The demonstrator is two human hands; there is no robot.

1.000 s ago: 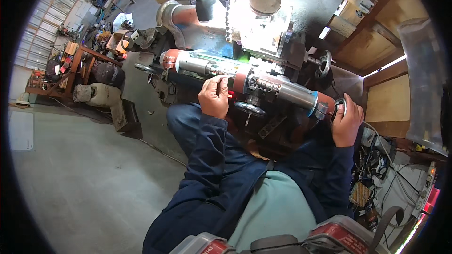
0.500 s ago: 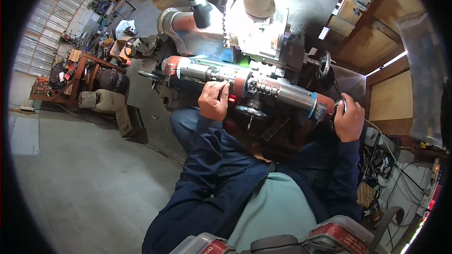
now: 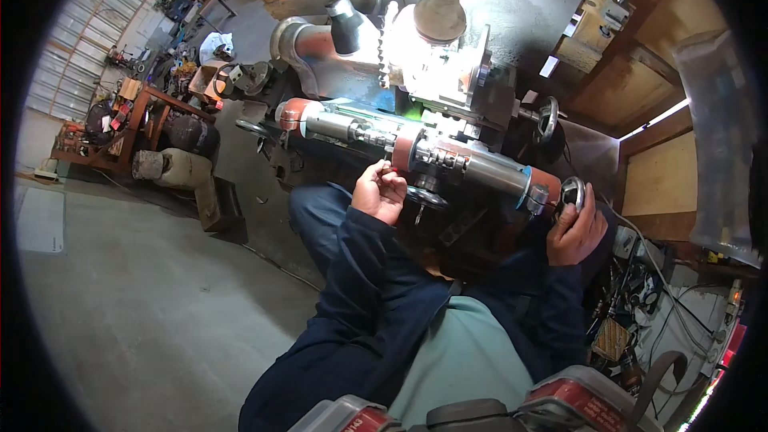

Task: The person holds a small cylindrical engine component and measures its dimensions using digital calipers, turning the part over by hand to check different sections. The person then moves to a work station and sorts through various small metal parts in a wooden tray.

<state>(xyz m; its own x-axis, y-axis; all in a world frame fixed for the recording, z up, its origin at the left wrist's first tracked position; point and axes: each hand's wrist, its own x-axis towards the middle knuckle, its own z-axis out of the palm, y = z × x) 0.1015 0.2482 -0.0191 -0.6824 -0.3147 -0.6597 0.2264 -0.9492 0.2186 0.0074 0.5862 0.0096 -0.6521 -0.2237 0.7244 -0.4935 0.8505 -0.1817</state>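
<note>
My right hand (image 3: pixel 578 230) is closed round the near side of a shiny metal handwheel (image 3: pixel 573 190) at the right end of a long machine slide. My left hand (image 3: pixel 380 194) has its fingers curled and pinched just below a reddish-brown ring (image 3: pixel 406 149) around the machine's middle; whatever lies in the pinch is too small to make out. Left of the ring runs a grey metal cylinder (image 3: pixel 330 126), and to its right a thicker steel cylinder (image 3: pixel 498 171). A second handwheel (image 3: pixel 426 197) sits beneath the ring, right of my left hand.
Behind the slide, a bright lamp (image 3: pixel 346 24) lights the machine's head. Another handwheel (image 3: pixel 548 120) stands at the back right, near a wooden wall panel (image 3: pixel 664 174). Tools clutter the floor at right; a white canister (image 3: pixel 180 170) and wooden stand are on the left.
My left hand has drawn slightly right and down from the shaft, its fingers more curled. My right hand has shifted left and lower around the end handwheel, whose rim now shows more.
</note>
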